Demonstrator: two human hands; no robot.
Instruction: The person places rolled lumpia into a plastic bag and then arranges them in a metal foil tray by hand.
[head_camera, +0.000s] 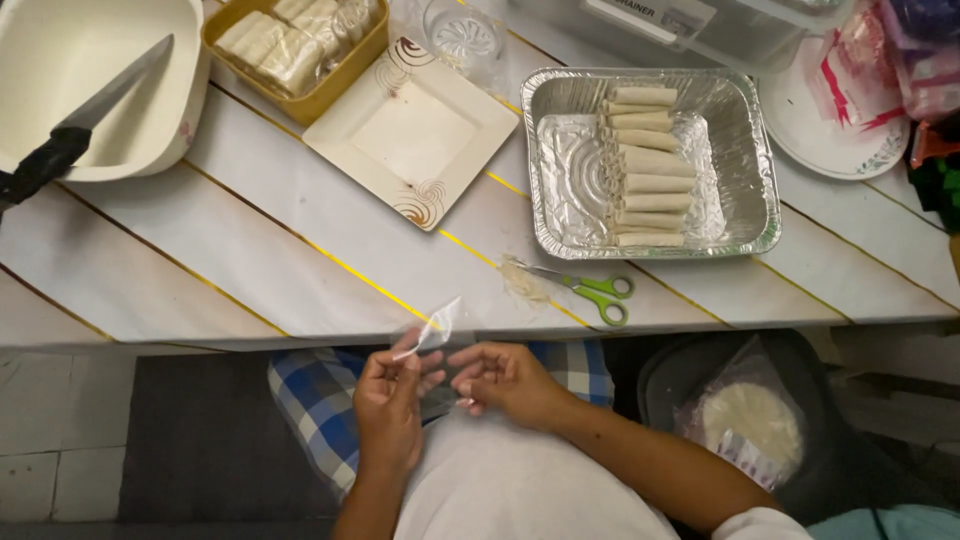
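The left hand (388, 405) and the right hand (505, 378) meet just below the near edge of the table (250, 250), over the person's lap; both pinch a small clear plastic wrapper (432, 330) between thumb and fingertips, the left hand gripping its lower left part while a corner of the film stands up against the table edge, the right hand closed on the part nearer the body (what the wrapper holds, if anything, cannot be told). On the table, just beyond the hands, lie green-handled scissors (592, 292) beside a small heap of pale scraps (522, 282); behind them sits a foil tray (650, 160) with a column of pale rolled wrappers (645, 165) laid side by side. Left of the tray is a square cream plate (412, 130); further left a yellow container (300, 50) of more rolls, and a cream tub (90, 90) with a black-handled knife (80, 120) resting across it. A bag of round flat wrappers (752, 420) lies on a dark seat to the right.
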